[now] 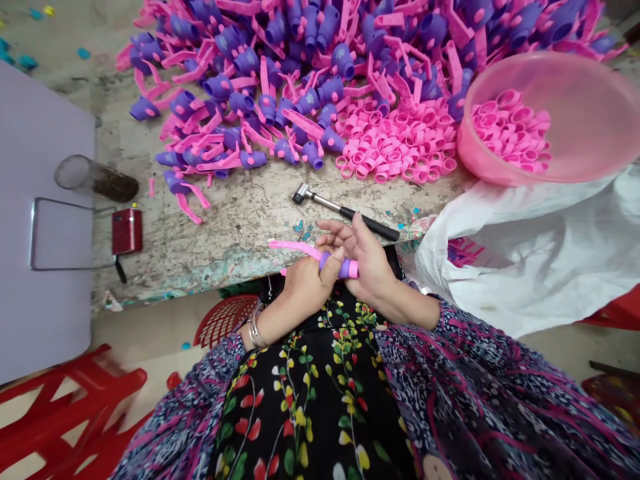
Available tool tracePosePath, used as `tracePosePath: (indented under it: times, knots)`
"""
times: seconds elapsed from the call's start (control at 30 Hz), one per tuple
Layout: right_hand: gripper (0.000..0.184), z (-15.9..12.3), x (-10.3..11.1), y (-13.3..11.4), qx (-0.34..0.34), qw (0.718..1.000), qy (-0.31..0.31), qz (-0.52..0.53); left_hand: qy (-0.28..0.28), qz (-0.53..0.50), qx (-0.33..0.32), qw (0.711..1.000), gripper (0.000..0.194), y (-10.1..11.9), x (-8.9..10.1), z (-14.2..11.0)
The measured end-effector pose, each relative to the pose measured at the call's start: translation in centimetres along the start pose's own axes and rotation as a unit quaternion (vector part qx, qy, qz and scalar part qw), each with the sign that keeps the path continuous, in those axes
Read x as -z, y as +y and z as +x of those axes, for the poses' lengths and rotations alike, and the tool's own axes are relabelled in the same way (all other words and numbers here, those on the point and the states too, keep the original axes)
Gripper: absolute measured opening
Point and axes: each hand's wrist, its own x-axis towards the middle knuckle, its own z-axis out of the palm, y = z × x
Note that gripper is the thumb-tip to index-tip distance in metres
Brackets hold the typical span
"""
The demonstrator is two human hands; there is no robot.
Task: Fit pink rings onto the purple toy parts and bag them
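My left hand (307, 283), with bangles at the wrist, is closed around a purple and pink plastic part (346, 267). Its long pink arm points left, and a pink band sits at its right end. Beside that end is my right hand (371, 260), palm turned up and fingers stretched out; whether the palm touches the part I cannot tell. Just beyond my hands lies a small hammer (345, 212) with a black handle. Similar purple and pink parts (240, 100) form a big heap at the back, with a pile of loose pink rings (397, 143) in front.
A pink bowl (585, 160) holding more rings stands at the right, above a white sack (470, 267). At left are a glass jar (95, 177), a small red box (127, 231) on a wire frame and a pale panel (45, 167). Red stools (75, 400) stand below.
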Motion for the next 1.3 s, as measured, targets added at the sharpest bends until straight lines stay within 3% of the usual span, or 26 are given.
tracePosePath:
  times: [0.07,0.17,0.3,0.43,0.57,0.77,0.93,1.1,1.3]
  knots:
    - [0.063,0.2,0.0,-0.9,0.008,1.0,-0.006,-0.012,-0.001,-0.109,0.015,0.994,0.053,-0.4,0.0,0.2]
    - [0.056,0.2,1.0,-2.1,0.027,0.999,0.027,-0.027,-0.027,-0.213,0.081,0.973,0.055,-0.4,0.3,0.2]
    - [0.035,-0.2,3.6,-3.2,0.097,0.988,0.092,-0.074,-0.029,-0.273,0.124,0.953,0.052,-0.5,0.7,0.0]
    - [0.02,-0.5,6.0,-3.2,0.172,0.959,0.134,-0.18,-0.012,-0.326,0.132,0.936,0.048,-1.5,0.4,0.1]
    - [0.017,-0.4,7.5,-2.9,0.24,0.9,0.157,-0.328,-0.007,-0.361,0.142,0.922,0.046,-2.0,0.1,0.3]
    - [0.02,0.1,7.9,-2.9,0.334,0.733,0.162,-0.57,0.017,-0.404,0.177,0.897,0.045,-0.8,0.3,0.5]
    - [0.024,1.0,8.4,-2.5,0.349,0.64,0.151,-0.668,0.009,-0.438,0.204,0.875,0.045,0.3,0.8,0.5]
    - [0.027,1.5,9.0,-2.0,0.326,0.595,0.142,-0.721,0.014,-0.444,0.224,0.868,0.047,0.3,0.8,0.6]
    - [0.028,1.8,9.5,-1.9,0.322,0.585,0.135,-0.732,0.003,-0.437,0.208,0.875,0.052,-0.3,0.5,0.7]
